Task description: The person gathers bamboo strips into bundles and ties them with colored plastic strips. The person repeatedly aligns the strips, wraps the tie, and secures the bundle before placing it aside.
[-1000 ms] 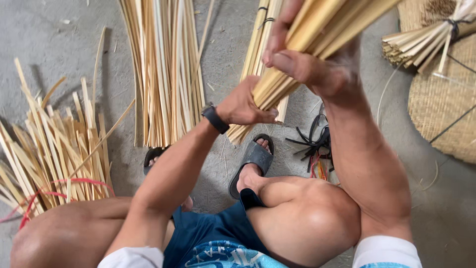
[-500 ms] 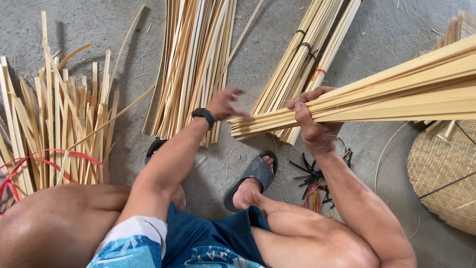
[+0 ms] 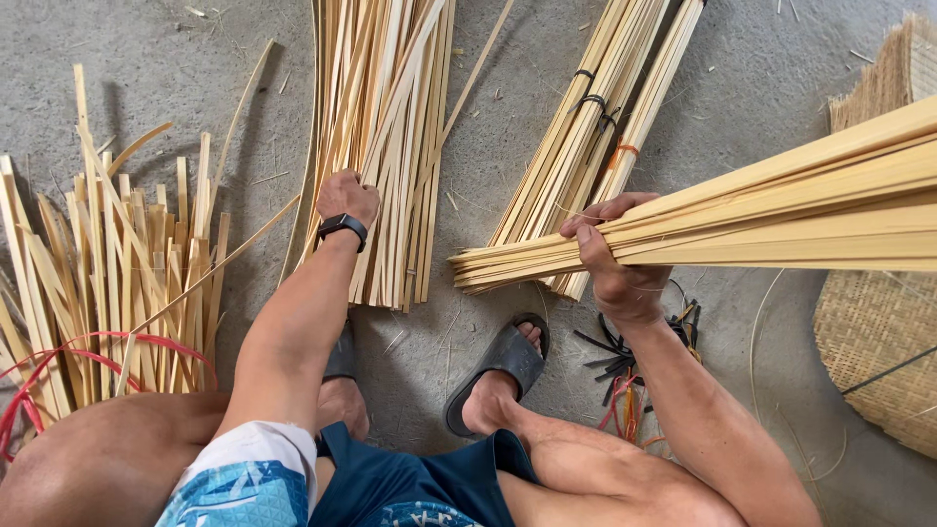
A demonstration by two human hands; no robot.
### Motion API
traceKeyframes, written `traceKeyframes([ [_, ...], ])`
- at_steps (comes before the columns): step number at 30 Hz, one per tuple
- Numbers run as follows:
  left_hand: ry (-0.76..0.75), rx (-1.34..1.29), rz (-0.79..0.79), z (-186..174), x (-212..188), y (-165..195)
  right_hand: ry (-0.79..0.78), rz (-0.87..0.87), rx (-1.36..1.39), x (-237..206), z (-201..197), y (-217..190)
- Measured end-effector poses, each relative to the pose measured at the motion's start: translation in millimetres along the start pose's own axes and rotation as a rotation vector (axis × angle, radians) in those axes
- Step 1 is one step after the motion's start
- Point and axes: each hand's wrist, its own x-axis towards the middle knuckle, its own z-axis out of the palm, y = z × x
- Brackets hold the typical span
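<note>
Grey concrete floor underfoot. Right hand clenched around a bundle of pale bamboo strips, lifted clear and jutting rightward — left hand, black watch on the wrist, closed on the loose pile of strips ahead. Further out, tied bundles just beside; short splayed slats far left; woven basket far right

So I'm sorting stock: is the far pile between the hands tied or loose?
Tied: dark bands and an orange tie wrap the bamboo strip bundle on the floor.
</note>
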Motion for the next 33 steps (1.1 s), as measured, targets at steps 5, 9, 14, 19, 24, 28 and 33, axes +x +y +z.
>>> traceKeyframes([
  [5, 0.037, -0.336, 0.083, -5, -13, 11, 0.055, 0.002, 0.082, -1, 0, 8],
  [9, -0.082, -0.849, 0.051, -7, -48, 35, 0.119, -0.039, 0.198, 3, 2, 10],
  [14, -0.143, -1.066, 0.291, 0, -113, 73, 0.101, -0.065, 0.1, 17, -5, -4],
  [19, -0.275, -1.023, 0.588, 8, -170, 94, 0.089, -0.095, 0.29, 23, -27, -27],
  [24, -0.251, -0.56, 0.935, 20, -204, 86, 0.175, -0.034, 0.382, 13, -43, -36],
  [28, -0.098, -0.423, 1.065, 35, -211, 82, 0.206, -0.008, 0.272, 6, -42, -36],
  [33, -0.208, -0.496, 0.926, 28, -220, 96, -0.019, -0.042, 0.314, -4, -33, -41],
])
